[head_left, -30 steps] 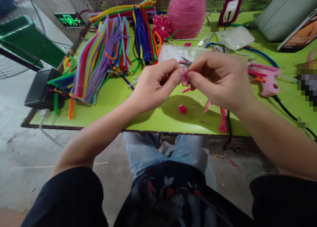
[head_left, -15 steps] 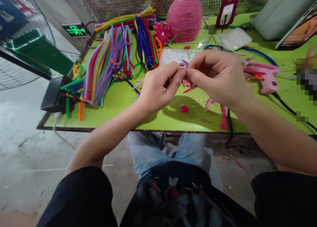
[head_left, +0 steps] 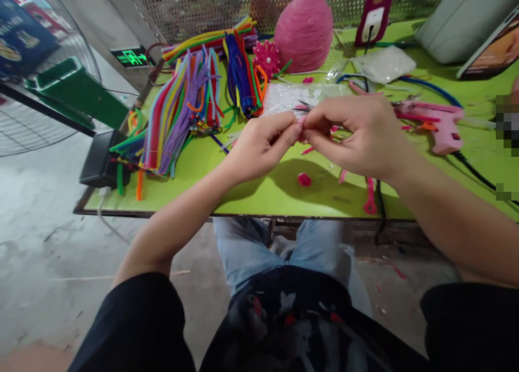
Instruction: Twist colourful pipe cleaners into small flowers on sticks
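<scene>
My left hand point(head_left: 263, 147) and my right hand point(head_left: 357, 137) meet above the green table, both with fingers pinched together. Between their fingertips is a small pink piece point(head_left: 300, 122), mostly covered, so its exact shape cannot be made out. Just beyond the fingertips show thin dark pointed blades point(head_left: 303, 107), like scissor tips; whether they touch a hand is unclear. A small dark-pink piece point(head_left: 304, 179) lies on the table below the hands. Near my right wrist is a pink strip with a rounded end point(head_left: 370, 199).
Bundles of coloured pipe cleaners point(head_left: 166, 118) lie to the left, beside a black box point(head_left: 101, 158). Behind the hands are a pink egg-shaped form point(head_left: 304, 34), a pink flower point(head_left: 266, 59) and a clear plastic bag point(head_left: 279, 96). A pink glue gun point(head_left: 438, 123) with a black cord rests at right.
Both hands stay pinched together at the pink piece and have dipped slightly. The dark blade tips now show more clearly beyond the fingers. The whole view has shifted a little.
</scene>
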A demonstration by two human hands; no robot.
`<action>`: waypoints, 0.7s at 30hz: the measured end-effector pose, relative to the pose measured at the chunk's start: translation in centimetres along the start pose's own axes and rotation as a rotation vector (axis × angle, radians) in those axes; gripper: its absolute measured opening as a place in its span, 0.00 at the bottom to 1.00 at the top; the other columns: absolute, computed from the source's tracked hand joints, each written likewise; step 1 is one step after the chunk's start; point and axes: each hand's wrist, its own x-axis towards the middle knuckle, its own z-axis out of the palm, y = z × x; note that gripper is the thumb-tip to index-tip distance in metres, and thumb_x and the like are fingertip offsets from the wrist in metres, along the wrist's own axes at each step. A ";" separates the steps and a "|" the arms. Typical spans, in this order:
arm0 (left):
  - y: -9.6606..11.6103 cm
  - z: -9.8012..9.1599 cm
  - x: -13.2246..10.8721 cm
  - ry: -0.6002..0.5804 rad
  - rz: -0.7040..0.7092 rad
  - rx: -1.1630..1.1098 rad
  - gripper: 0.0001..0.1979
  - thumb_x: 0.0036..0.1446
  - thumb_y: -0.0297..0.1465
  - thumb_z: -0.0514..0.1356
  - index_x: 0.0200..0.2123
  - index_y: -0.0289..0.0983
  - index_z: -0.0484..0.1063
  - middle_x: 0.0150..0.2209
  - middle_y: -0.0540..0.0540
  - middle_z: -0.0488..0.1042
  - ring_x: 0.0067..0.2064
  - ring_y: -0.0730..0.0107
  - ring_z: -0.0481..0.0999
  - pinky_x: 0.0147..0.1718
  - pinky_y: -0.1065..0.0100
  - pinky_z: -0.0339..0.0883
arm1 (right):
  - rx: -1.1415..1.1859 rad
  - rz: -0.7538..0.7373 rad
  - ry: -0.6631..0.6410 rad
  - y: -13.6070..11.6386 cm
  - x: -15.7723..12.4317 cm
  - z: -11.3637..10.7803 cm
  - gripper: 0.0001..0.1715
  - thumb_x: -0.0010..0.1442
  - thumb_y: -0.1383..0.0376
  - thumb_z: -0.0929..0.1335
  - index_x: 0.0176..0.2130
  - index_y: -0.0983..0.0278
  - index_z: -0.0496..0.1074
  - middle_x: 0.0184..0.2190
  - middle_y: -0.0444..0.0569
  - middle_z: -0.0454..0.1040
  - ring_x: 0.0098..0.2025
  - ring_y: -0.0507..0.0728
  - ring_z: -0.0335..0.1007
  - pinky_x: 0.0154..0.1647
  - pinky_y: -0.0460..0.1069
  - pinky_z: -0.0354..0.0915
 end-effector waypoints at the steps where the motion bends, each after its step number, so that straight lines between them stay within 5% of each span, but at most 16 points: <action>1: -0.1 0.0 0.1 0.019 -0.018 -0.006 0.33 0.78 0.60 0.52 0.30 0.42 0.72 0.25 0.50 0.68 0.28 0.70 0.68 0.29 0.64 0.63 | 0.041 0.030 0.001 0.2 0.1 0.0 0.06 0.67 0.65 0.76 0.36 0.58 0.79 0.30 0.46 0.79 0.32 0.58 0.73 0.36 0.56 0.67; 6: -0.3 1.0 0.1 0.194 -0.046 -0.123 0.28 0.79 0.55 0.57 0.31 0.42 0.73 0.24 0.52 0.69 0.25 0.73 0.67 0.27 0.66 0.61 | 0.352 0.103 -0.028 1.8 0.7 1.0 0.10 0.69 0.60 0.78 0.39 0.61 0.77 0.32 0.46 0.80 0.32 0.54 0.73 0.32 0.51 0.66; 9: -0.1 1.2 0.0 0.198 -0.042 -0.179 0.25 0.79 0.49 0.60 0.30 0.41 0.72 0.23 0.53 0.69 0.23 0.75 0.65 0.25 0.67 0.58 | 0.297 0.082 0.016 2.0 0.6 1.4 0.16 0.70 0.54 0.79 0.39 0.61 0.77 0.32 0.45 0.79 0.32 0.54 0.72 0.32 0.51 0.66; 13: 0.0 0.8 0.1 0.148 0.000 -0.187 0.25 0.79 0.49 0.59 0.31 0.41 0.71 0.24 0.54 0.66 0.23 0.75 0.61 0.24 0.67 0.56 | 0.188 0.059 0.023 1.3 0.3 1.1 0.19 0.72 0.50 0.77 0.39 0.61 0.77 0.31 0.46 0.77 0.32 0.55 0.69 0.33 0.52 0.64; 21: 0.3 -0.9 0.8 -0.096 -0.015 -0.184 0.31 0.76 0.56 0.60 0.28 0.39 0.70 0.24 0.52 0.65 0.26 0.75 0.62 0.27 0.67 0.56 | 0.205 0.112 -0.115 0.8 0.5 0.3 0.10 0.70 0.64 0.76 0.36 0.61 0.77 0.26 0.43 0.75 0.28 0.53 0.68 0.31 0.52 0.60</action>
